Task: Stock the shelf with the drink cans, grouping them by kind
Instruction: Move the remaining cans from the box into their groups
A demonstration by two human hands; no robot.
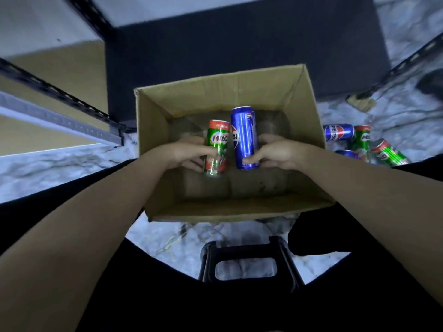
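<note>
From the head camera, two cans are in the hands and a further cluster lies on the floor to the right of the right hand. The left hand curls its fingers and thumb round a green Milo can, red-banded at its top and foot, held upright with a slight tilt. The right hand grips a taller blue Pepsi can the same way, its round logo partly turned from the camera so only some letters read. The two cans stand side by side, nearly touching, inside an open cardboard box whose floor beneath the hands is bare and stained. Beyond the box wall on the right, the floor cans count at least four: one blue Pepsi lying on its side, part of a second blue one, and two green Milo cans; the box edge and the right forearm cut off the heap, so the full count cannot be told. A metal shelf with tan boards runs away to the left of the left hand, blurred. Below the arms a black stool sits on the pale marbled floor.
</note>
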